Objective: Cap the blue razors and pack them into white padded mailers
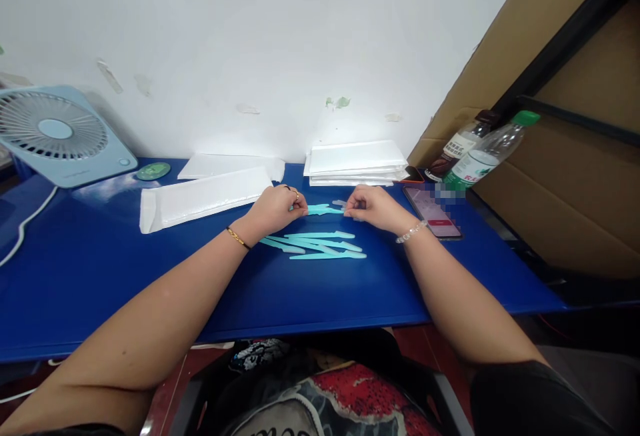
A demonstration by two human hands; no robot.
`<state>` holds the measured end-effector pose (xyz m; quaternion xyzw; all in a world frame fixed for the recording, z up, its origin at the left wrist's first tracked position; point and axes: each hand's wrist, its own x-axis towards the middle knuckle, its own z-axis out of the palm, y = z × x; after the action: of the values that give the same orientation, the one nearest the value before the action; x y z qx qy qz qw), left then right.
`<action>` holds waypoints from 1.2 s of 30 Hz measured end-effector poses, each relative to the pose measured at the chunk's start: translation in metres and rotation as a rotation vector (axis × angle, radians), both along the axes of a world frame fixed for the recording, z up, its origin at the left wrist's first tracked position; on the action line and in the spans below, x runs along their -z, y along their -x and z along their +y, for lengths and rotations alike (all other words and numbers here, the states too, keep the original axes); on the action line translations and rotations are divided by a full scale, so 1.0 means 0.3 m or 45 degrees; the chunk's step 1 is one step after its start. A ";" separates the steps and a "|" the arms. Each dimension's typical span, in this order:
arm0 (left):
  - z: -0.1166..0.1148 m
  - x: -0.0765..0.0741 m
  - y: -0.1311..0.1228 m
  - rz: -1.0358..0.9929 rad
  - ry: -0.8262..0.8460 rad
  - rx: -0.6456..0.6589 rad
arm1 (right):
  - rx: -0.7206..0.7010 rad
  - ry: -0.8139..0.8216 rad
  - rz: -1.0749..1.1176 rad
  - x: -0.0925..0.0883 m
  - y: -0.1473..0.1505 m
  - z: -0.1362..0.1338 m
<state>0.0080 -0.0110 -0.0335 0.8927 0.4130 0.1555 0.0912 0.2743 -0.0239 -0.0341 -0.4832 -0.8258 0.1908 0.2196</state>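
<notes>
My left hand (277,209) and my right hand (373,208) both pinch the ends of a small bundle of light-blue strips (324,209), held just above the blue table (125,269). Both hands are closed, fingers curled in on the strips. Just in front of them, several more light-blue strips (317,245) lie loose on the table in a fanned pile. My left wrist wears a gold bangle, my right a bead bracelet.
A white padded envelope (200,199) lies left of my hands, a stack of white envelopes (356,163) at the back. A phone (433,212) and two bottles (480,153) lie right, beside cardboard. A small blue fan (57,135) stands far left.
</notes>
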 end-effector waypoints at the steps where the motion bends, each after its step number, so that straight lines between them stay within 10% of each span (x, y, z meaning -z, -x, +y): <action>1: 0.008 0.002 0.010 0.007 0.002 -0.032 | 0.044 0.012 0.012 -0.001 -0.011 0.004; 14: -0.015 -0.013 0.003 -0.043 0.058 0.045 | -0.312 0.080 -0.251 -0.033 0.046 -0.058; 19: -0.042 -0.018 -0.027 0.054 0.102 0.197 | -0.196 -0.009 -0.197 -0.035 0.055 -0.050; 29: 0.017 0.004 0.026 0.121 0.007 -0.038 | 0.109 -0.002 -0.139 -0.027 -0.037 -0.001; 36: 0.020 0.019 0.017 0.077 -0.022 -0.029 | -0.369 0.163 -0.285 -0.084 0.033 -0.097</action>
<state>0.0029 -0.0051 -0.0392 0.8929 0.4245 0.1330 0.0692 0.2643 -0.0531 -0.0091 -0.3905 -0.8922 0.2174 0.0655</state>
